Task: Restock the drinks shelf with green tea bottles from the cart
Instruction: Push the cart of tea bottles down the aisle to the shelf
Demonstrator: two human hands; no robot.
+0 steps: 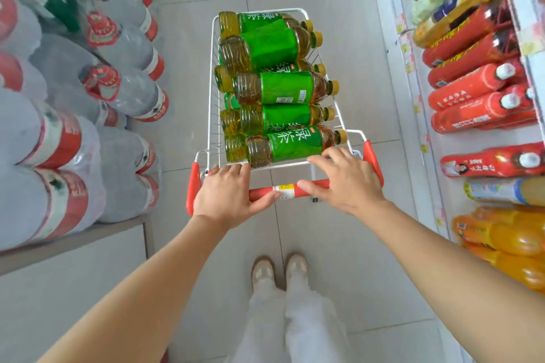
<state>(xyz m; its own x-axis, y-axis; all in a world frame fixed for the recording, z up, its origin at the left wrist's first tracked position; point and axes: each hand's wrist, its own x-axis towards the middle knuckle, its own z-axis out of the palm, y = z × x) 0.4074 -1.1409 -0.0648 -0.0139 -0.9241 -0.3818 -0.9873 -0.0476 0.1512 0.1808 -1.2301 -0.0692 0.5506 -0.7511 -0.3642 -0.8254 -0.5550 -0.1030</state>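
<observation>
A white wire cart [210,97] with a red handle bar [290,191] stands in the aisle ahead of me. Several green tea bottles [280,88] with green labels and yellow caps lie on their sides in it, piled in layers. My left hand [230,197] is wrapped around the left part of the handle bar. My right hand [343,178] rests on the right part of the bar, its fingers spread and reaching toward the nearest bottle [290,146]. The drinks shelf [418,91] runs along the right side.
On the right shelf lie red-labelled bottles [474,88] and orange drink bottles [507,239]. Large water bottles with red labels [126,91] are stacked on a low platform at the left. My feet [278,271] stand on the grey tiled floor behind the cart.
</observation>
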